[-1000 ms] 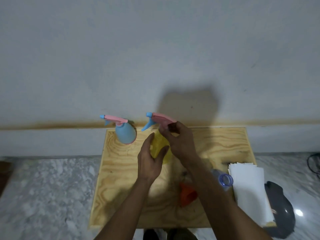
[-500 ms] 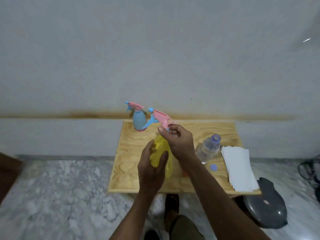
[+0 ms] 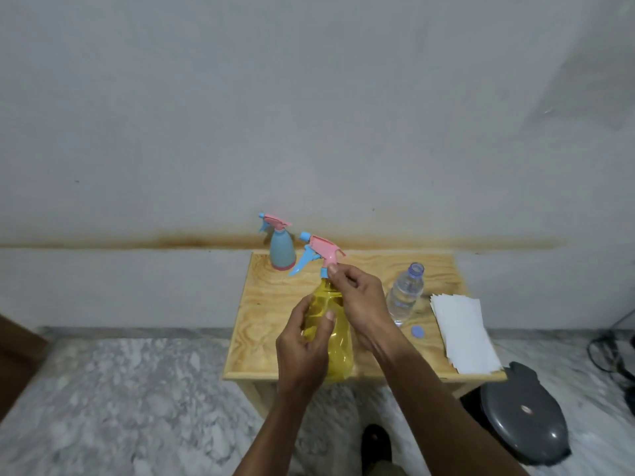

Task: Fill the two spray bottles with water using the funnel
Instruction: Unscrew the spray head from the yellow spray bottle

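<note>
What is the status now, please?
Left hand grips yellow bottle. Right hand pinches its sprayer collar. Blue bottle untouched. Nothing blocking.

The yellow bottle's [image 3: 338, 338] left side is covered by the left hand [image 3: 302, 352]; the cables [image 3: 615, 352] get cut off at the right edge.

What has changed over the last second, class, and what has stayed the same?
The view pulled back, so the water bottle, its loose cap and the bin now show fully; the orange funnel is hidden. Unchanged: the left hand holds the yellow spray bottle, the right hand pinches its collar under the pink trigger head, and the blue spray bottle stands behind.
</note>
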Motion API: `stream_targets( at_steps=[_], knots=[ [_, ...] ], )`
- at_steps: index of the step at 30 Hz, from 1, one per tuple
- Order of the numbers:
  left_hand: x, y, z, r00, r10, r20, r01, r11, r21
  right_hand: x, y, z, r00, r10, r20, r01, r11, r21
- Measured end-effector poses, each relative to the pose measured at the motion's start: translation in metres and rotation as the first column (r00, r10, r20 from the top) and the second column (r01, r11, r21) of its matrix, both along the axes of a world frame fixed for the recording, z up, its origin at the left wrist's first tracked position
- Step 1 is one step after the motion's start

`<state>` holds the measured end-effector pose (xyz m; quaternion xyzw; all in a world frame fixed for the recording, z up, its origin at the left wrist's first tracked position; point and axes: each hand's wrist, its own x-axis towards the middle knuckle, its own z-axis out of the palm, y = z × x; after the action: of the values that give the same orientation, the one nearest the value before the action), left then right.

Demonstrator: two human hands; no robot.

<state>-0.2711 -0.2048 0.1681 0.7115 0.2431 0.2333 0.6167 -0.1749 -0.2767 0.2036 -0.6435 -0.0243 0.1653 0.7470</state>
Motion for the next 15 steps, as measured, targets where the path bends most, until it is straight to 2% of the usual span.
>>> stream_targets(
  at_steps=[8, 15],
  knots=[
    [-0.006, -0.01, 0.004, 0.998, -0.004, 0.064, 0.003, 1.0, 0.022, -0.015, -0.003, 0.006, 0.996, -0.083, -0.044, 0.087, 0.992, 0.09],
    [-0.009, -0.004, 0.002, 0.994, 0.016, 0.11, -0.015, 1.0, -0.012, -0.02, 0.003, 0.004, 0.998, -0.059, -0.01, 0.06, 0.995, 0.078]
  ],
)
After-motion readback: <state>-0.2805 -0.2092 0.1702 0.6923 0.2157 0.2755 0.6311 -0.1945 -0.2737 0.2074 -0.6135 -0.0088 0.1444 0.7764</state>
